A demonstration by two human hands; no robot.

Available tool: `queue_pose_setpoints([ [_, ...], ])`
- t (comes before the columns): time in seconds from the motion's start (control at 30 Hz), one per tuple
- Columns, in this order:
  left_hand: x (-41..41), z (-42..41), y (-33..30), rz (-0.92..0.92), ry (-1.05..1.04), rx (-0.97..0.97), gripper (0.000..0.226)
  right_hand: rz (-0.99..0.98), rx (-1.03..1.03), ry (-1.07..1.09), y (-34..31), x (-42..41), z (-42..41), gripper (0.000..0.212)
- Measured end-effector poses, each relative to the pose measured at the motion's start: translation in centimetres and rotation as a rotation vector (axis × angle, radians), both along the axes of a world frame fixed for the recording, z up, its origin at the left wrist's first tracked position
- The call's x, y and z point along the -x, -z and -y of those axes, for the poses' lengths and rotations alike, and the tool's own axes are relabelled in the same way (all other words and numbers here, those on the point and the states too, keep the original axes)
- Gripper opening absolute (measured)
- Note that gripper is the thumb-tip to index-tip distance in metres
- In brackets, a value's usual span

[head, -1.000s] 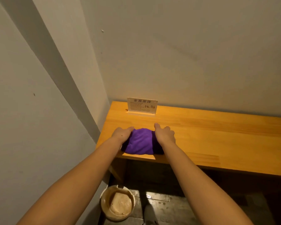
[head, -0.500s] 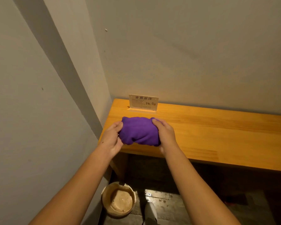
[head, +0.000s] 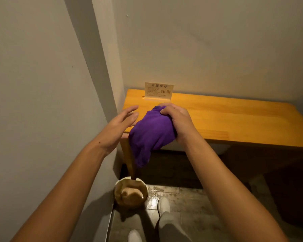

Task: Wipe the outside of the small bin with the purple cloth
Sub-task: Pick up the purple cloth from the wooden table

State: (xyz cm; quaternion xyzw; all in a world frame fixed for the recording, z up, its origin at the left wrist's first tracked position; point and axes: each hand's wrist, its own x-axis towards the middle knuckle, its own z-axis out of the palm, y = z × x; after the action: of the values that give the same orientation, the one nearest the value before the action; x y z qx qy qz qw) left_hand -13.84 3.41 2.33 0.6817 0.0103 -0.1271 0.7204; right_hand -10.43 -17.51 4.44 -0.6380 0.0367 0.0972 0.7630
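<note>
The purple cloth (head: 150, 135) is bunched up and hangs in the air just off the front edge of the wooden shelf, with a loose end drooping down. My right hand (head: 177, 122) grips its upper right side. My left hand (head: 120, 126) is beside the cloth on the left, fingers spread, palm toward the cloth and holding nothing. The small bin (head: 131, 194), round and tan, stands on the floor in the corner below the cloth, by the shelf's leg.
The orange wooden shelf (head: 226, 117) runs along the back wall with a small sign card (head: 158, 91) at its left rear. A wall closes the left side. A wooden leg (head: 129, 159) slants down to the bin. My shoes (head: 163, 205) are on the tiled floor.
The cloth was lifted off the shelf and pulled toward me over the edge. My left hand let go and opened; my right hand now holds the cloth alone. The view tilted down.
</note>
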Motion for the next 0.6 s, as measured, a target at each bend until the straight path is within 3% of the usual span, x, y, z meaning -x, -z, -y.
queue_pose_setpoints([
  [0.1,2.0,1.2,-1.4,-0.027,0.217,-0.028,0.042,-0.006,0.036,-0.097,0.1,2.3,0.2,0.020],
  [0.2,4.4,2.0,-0.4,-0.060,0.267,0.086,0.027,-0.001,0.074,-0.174,0.7,4.5,0.9,0.014],
  [0.37,8.5,3.8,2.7,-0.068,0.125,0.159,0.031,-0.019,0.199,-0.082,4.1,8.6,2.8,0.011],
  [0.5,11.0,5.8,4.8,-0.049,-0.009,-0.001,0.017,-0.118,0.338,0.093,7.0,11.3,4.0,0.034],
  [0.6,12.8,8.0,6.2,-0.047,-0.072,-0.130,0.016,-0.060,0.481,0.240,8.9,14.5,6.0,0.043],
])
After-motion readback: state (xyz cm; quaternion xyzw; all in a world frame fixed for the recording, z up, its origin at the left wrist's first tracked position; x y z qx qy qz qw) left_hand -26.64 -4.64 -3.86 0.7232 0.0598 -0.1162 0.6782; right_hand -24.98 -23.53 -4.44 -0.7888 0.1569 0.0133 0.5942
